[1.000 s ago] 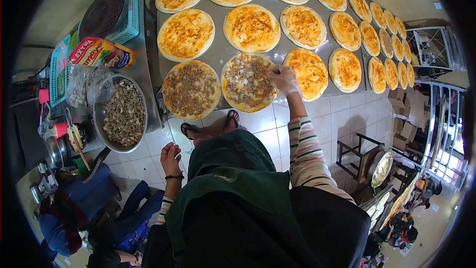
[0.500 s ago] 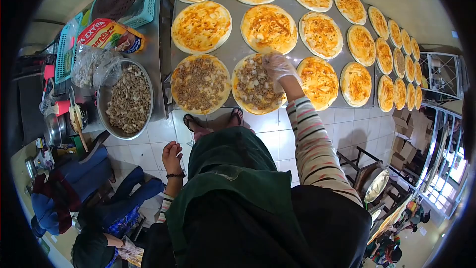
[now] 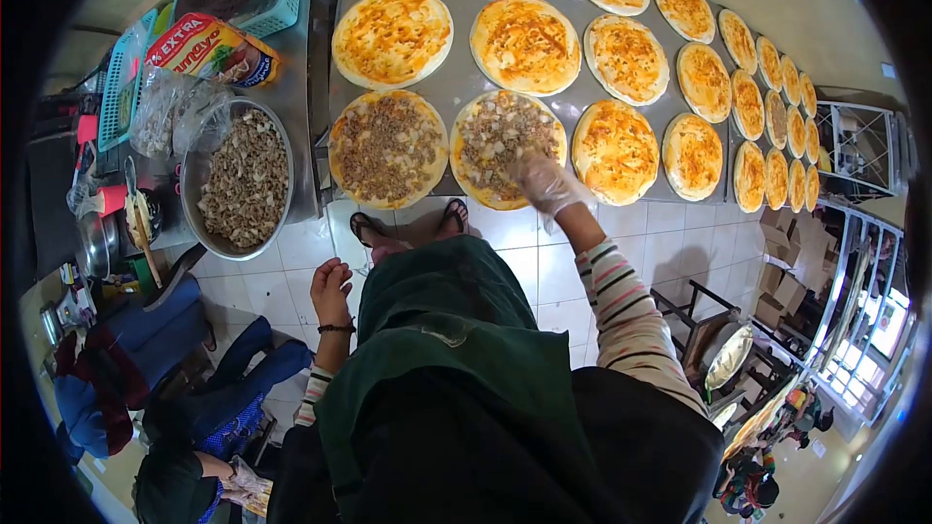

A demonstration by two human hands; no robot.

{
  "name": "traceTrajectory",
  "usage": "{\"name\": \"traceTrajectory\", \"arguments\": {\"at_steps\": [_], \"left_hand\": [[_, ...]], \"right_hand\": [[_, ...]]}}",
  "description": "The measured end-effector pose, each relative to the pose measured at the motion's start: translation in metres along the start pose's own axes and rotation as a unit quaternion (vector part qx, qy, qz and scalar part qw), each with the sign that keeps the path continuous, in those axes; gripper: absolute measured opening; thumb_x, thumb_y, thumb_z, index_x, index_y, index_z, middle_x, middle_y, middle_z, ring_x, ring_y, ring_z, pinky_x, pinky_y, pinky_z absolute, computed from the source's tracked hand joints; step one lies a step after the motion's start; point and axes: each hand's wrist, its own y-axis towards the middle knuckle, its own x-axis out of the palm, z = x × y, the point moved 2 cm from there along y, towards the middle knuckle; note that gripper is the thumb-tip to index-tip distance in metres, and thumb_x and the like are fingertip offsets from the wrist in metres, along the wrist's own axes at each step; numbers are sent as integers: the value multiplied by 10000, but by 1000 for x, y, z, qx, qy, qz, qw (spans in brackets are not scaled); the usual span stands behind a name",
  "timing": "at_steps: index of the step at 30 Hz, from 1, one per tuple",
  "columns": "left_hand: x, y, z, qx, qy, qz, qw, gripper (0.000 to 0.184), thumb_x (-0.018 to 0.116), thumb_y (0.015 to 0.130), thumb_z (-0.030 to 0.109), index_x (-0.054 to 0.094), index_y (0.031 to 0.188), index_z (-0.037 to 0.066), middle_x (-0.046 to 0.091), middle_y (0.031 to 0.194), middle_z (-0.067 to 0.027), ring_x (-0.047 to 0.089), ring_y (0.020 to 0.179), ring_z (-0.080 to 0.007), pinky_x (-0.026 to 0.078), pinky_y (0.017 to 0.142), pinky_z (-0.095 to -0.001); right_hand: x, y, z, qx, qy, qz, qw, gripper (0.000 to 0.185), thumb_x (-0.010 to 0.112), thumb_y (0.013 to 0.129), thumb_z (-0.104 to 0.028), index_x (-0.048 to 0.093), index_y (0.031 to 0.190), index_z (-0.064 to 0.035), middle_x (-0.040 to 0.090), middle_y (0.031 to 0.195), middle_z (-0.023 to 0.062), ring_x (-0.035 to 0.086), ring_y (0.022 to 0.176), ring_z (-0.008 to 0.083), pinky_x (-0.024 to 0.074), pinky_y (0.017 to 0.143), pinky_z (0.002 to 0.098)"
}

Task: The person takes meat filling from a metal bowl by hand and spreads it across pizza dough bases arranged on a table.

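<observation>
My right hand, in a clear plastic glove, is over the lower right part of a round flatbread topped with crumbled meat and pale chunks. Its fingers look spread against the topping, their tips partly hidden. To the left lies another meat-topped flatbread. A sauce-covered flatbread is just right of the gloved hand. My bare left hand hangs over the floor, fingers curled in, with nothing visible in them. Left of the flatbreads is a metal bowl of cooked chopped meat.
Several more sauced flatbreads cover the metal table. A mayo packet, plastic bag and turquoise basket sit on the left counter. Another person's gloved hand shows at lower left. A dark metal stand is at right.
My right hand has moved down, from the upper right of the flatbread to its lower right edge. Meat now shows where the hand was. My left hand stays low.
</observation>
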Motion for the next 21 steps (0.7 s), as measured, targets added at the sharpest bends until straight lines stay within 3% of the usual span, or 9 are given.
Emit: {"name": "traceTrajectory", "arguments": {"at_steps": [1, 5, 9, 11, 17, 21], "left_hand": [[1, 1, 2, 9, -2, -6, 1000, 191, 468, 752, 167, 487, 918, 75, 529, 826, -20, 487, 732, -96, 365, 640, -232], [0, 2, 3, 16, -5, -1, 1000, 138, 470, 755, 132, 496, 879, 77, 538, 789, -5, 494, 689, -75, 370, 593, -204], [-4, 1, 2, 13, -11, -3, 1000, 134, 471, 756, 130, 498, 877, 79, 538, 788, -4, 493, 689, -73, 370, 592, -203], [-8, 2, -2, 15, -21, -7, 1000, 135, 476, 754, 132, 498, 877, 81, 538, 786, -2, 492, 694, -72, 369, 595, -202], [-14, 0, -4, 18, -34, -13, 999, 134, 478, 754, 135, 499, 877, 84, 536, 782, 2, 490, 696, -71, 365, 591, -203], [-18, 1, -5, 16, -30, -10, 999, 140, 476, 756, 134, 496, 886, 86, 535, 783, 6, 488, 694, -67, 360, 582, -197]], "right_hand": [[7, -7, -2, 43, 218, 69, 973, 83, 449, 683, -65, 529, 707, -68, 495, 698, 97, 509, 694, 252, 432, 595, 336], [16, -17, -21, -33, 125, 78, 988, 74, 424, 696, -110, 483, 707, -66, 482, 660, 110, 518, 625, 271, 419, 543, 359], [35, -15, -21, 19, 178, 91, 980, 89, 432, 697, -124, 507, 724, -81, 486, 703, 107, 517, 628, 272, 427, 547, 358], [14, -9, -30, -39, 80, 44, 995, 117, 434, 703, -136, 511, 765, -73, 481, 742, 114, 522, 660, 275, 435, 555, 357], [-5, 0, -45, 75, 100, -3, 992, 131, 442, 701, -144, 506, 785, -66, 474, 773, 121, 520, 690, 277, 442, 566, 354], [-13, 2, -41, 49, 113, 18, 992, 138, 457, 700, -165, 523, 760, -60, 501, 752, 122, 517, 675, 275, 435, 599, 359]]}}
